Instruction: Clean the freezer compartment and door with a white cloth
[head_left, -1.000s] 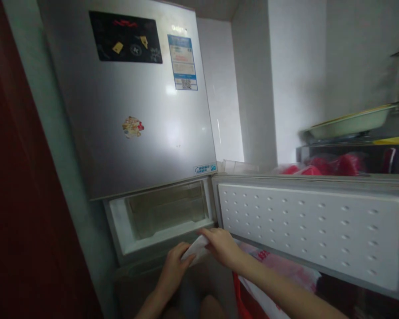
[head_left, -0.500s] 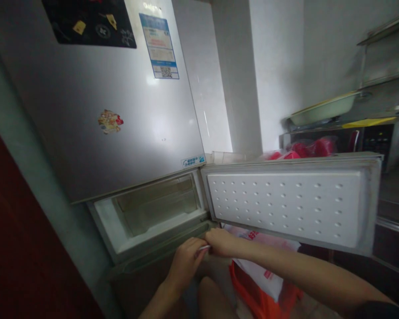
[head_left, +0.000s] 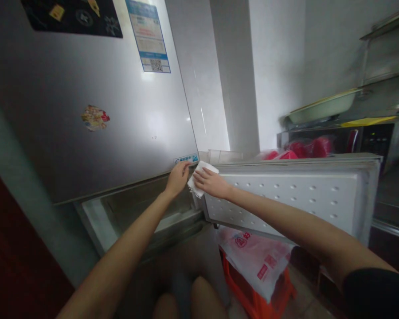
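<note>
the cloth is being pressed on the lower door by the right hand, best kept flat. the upper door is being gripped by the left hand.

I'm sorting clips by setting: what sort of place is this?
Most likely a home kitchen: a silver fridge with its lower door swung open, glossy white walls, and a basin set above a dark appliance. The right hand holds a white cloth at the door's corner.

Open freezer door blocks the right; the compartment gapes open leftward.
</note>
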`<state>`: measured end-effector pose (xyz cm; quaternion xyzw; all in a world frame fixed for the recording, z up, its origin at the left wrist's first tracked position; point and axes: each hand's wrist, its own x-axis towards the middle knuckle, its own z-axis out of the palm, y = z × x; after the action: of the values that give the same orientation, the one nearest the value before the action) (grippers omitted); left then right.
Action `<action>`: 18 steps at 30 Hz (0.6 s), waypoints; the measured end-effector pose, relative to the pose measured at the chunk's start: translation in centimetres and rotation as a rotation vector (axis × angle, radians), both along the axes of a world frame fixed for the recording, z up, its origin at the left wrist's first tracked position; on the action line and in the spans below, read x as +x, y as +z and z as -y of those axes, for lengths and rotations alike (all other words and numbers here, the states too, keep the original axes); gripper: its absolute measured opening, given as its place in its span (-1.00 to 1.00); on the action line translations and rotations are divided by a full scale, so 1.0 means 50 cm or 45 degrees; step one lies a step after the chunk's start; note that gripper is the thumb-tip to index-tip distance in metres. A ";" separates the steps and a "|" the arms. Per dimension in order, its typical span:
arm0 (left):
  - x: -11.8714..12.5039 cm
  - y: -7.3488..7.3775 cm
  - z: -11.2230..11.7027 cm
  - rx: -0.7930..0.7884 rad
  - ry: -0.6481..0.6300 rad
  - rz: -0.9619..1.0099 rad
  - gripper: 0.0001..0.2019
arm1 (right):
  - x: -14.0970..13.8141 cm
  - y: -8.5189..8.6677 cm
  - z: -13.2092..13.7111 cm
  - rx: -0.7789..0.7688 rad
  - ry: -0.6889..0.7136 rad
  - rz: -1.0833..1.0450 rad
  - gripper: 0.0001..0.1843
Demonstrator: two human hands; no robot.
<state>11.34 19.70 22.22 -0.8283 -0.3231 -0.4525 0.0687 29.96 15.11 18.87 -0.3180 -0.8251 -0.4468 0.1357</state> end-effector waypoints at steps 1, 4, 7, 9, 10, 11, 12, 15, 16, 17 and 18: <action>0.019 0.011 -0.015 0.011 0.011 -0.124 -0.66 | -0.001 -0.009 -0.023 0.007 -0.034 0.009 -0.73; 0.071 0.018 -0.048 -0.006 -0.009 -0.368 -0.59 | -0.003 -0.035 -0.070 0.009 -0.093 0.001 -0.74; 0.107 0.012 -0.067 -0.041 -0.025 -0.497 -0.53 | -0.003 -0.055 -0.089 0.010 -0.103 -0.009 -0.68; 0.119 0.010 -0.072 -0.067 -0.009 -0.568 -0.50 | -0.005 -0.068 -0.094 -0.003 -0.107 -0.011 -0.67; 0.121 0.011 -0.072 -0.080 0.002 -0.597 -0.48 | -0.006 -0.077 -0.096 -0.016 -0.105 -0.008 -0.67; 0.123 0.014 -0.072 -0.092 0.015 -0.623 -0.47 | -0.007 -0.089 -0.097 -0.032 -0.100 -0.001 -0.68; 0.123 0.017 -0.071 -0.102 0.028 -0.647 -0.46 | -0.008 -0.104 -0.097 -0.051 -0.092 0.011 -0.70; 0.123 0.029 -0.066 -0.122 0.067 -0.716 -0.46 | -0.008 -0.172 -0.087 -0.131 -0.061 0.078 -0.73; 0.123 0.031 -0.064 -0.122 0.082 -0.735 -0.46 | -0.007 -0.199 -0.080 -0.163 -0.050 0.107 -0.74; 0.124 0.033 -0.062 -0.116 0.099 -0.751 -0.46 | -0.005 -0.228 -0.072 -0.195 -0.040 0.137 -0.75; 0.124 0.034 -0.060 -0.104 0.117 -0.762 -0.47 | -0.003 -0.255 -0.063 -0.225 -0.029 0.166 -0.77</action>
<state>17.55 22.68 23.90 -0.9114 -0.3436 -0.1713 0.1478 29.82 18.25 6.14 -0.3084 -0.8648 -0.3934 0.0480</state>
